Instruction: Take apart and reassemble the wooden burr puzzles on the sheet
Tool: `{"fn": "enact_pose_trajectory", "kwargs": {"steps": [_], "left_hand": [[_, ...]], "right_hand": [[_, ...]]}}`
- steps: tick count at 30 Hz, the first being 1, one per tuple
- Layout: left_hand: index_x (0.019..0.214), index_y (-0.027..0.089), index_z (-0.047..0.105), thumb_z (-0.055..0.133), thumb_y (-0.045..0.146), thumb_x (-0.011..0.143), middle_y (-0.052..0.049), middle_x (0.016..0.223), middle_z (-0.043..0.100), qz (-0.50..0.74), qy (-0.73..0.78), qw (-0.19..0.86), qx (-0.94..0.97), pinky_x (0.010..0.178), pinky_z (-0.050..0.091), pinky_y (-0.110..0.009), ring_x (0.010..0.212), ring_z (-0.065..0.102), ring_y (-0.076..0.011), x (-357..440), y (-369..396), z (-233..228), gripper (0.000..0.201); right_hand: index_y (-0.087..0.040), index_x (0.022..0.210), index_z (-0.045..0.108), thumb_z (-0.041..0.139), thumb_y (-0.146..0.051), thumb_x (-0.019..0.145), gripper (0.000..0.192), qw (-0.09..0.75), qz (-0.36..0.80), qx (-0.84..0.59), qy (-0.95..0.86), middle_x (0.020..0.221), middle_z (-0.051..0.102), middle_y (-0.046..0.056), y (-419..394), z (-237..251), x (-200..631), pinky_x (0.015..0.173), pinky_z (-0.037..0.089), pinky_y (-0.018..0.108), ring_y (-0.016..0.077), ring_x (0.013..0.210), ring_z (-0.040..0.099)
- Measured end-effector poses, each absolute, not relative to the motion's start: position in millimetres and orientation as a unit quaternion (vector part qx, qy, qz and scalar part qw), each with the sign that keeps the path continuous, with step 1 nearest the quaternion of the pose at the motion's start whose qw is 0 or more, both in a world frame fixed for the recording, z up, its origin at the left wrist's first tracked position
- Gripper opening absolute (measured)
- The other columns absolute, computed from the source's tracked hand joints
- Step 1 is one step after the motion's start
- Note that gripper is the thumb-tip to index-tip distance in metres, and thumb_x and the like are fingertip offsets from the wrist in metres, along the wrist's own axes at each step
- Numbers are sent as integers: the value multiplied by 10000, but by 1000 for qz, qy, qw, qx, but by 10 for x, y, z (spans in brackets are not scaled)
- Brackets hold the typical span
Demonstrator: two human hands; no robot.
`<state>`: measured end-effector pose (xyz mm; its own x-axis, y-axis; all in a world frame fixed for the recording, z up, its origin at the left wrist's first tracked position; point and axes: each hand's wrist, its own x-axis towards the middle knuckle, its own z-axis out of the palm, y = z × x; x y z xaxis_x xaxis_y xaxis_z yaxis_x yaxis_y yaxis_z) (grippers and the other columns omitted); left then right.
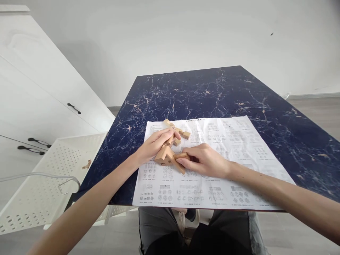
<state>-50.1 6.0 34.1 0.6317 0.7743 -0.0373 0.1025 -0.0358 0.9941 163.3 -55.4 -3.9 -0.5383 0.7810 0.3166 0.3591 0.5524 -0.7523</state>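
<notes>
Blocks by the near edge of the table are pinched between right fingers and gripped by curled left fingers, where uneven pressure could slip them apart.

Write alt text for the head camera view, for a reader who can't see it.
A person's left hand and right hand handle notched wooden blocks over a creased printed sheet, the right pinching one piece. The sheet lies on a dark blue, marble-patterned table; a white cabinet and a perforated white shelf stand to the left.
</notes>
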Motion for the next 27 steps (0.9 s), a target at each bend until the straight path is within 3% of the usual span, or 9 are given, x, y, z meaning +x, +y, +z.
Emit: {"fn": "enact_pose_trajectory", "kwargs": {"steps": [18, 27], "left_hand": [[928, 204, 706, 484, 480, 1052, 15, 692, 424, 264, 356, 582, 682, 601, 392, -299, 604, 408, -160, -501, 68, 325, 375], [1032, 212, 717, 373, 546, 1106, 5, 766, 494, 206, 355, 560, 720, 705, 455, -307, 659, 459, -154, -514, 63, 255, 485]], "right_hand": [[-234, 674, 437, 535, -419, 1090, 466, 344, 304, -371, -807, 542, 430, -57, -557, -86, 1629, 490, 280, 298, 96, 471, 337], [-206, 730, 587, 516, -400, 1103, 427, 321, 320, -378, -807, 598, 602, -20, -556, -60, 1641, 511, 359, 284, 101, 480, 452]]}}
